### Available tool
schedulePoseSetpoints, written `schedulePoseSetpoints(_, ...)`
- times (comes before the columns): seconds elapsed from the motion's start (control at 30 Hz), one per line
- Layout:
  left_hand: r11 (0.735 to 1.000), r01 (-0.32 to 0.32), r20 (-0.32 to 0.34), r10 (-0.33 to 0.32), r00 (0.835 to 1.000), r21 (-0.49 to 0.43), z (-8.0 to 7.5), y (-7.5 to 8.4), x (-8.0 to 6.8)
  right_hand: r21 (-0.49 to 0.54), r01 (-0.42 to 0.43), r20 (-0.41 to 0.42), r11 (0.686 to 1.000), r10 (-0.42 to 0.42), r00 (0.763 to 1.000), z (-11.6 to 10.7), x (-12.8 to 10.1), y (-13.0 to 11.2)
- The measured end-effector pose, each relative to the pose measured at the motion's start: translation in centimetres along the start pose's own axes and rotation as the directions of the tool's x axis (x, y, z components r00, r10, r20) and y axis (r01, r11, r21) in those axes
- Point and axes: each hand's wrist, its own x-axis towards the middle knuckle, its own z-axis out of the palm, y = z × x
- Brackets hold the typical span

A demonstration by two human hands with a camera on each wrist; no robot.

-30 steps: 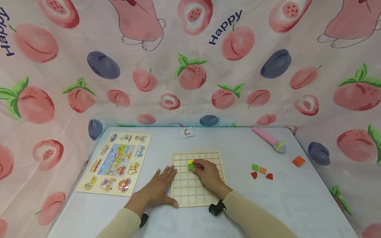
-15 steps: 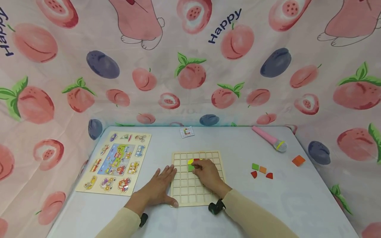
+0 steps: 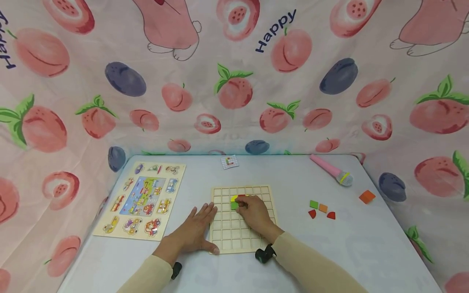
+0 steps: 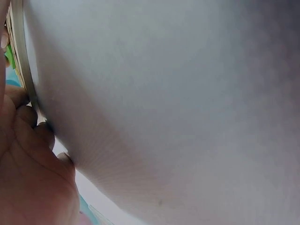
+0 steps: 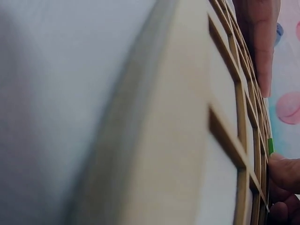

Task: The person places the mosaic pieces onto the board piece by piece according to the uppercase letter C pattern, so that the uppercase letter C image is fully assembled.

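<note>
At nine o'clock on the table lay the vehicle puzzle board, untouched. Next right, the left hand lay flat, fingers straight and slightly spread, thumb against the near left corner of the wooden grid board, as it had a second before; it was bracing the board. At the board's centre toward twelve o'clock, the right hand had shifted a touch rightward over that second, uncovering a red tile beside the yellow tile, with the green tile just below. Its fingers were curled, tips bunched on the tiles; whether they pinched one or merely pressed, I could not tell. My reading: the red piece was newly seated. At three o'clock sat four loose tiles, further out an orange tile, a pink microphone at one o'clock.
</note>
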Motion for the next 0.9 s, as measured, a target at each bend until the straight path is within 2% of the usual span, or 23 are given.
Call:
schedulePoseSetpoints(0.6, 1.000, 0.003, 0.002, -0.003, 1.000, 0.005, 0.02, -0.15, 0.25, 0.006, -0.035, 0.027, 0.999, 0.035, 0.999, -0.08, 0.29, -0.18)
schedulePoseSetpoints(0.77, 1.000, -0.001, 0.010, 0.001, 1.000, -0.001, 0.01, -0.14, 0.22, 0.057, -0.069, 0.039, 0.996, 0.066, 0.997, -0.17, 0.21, -0.12)
schedulePoseSetpoints(0.9, 1.000, 0.000, 0.009, 0.000, 1.000, -0.007, 0.03, -0.19, 0.23, 0.137, -0.090, 0.034, 0.986, 0.086, 0.996, -0.38, 0.20, 0.12)
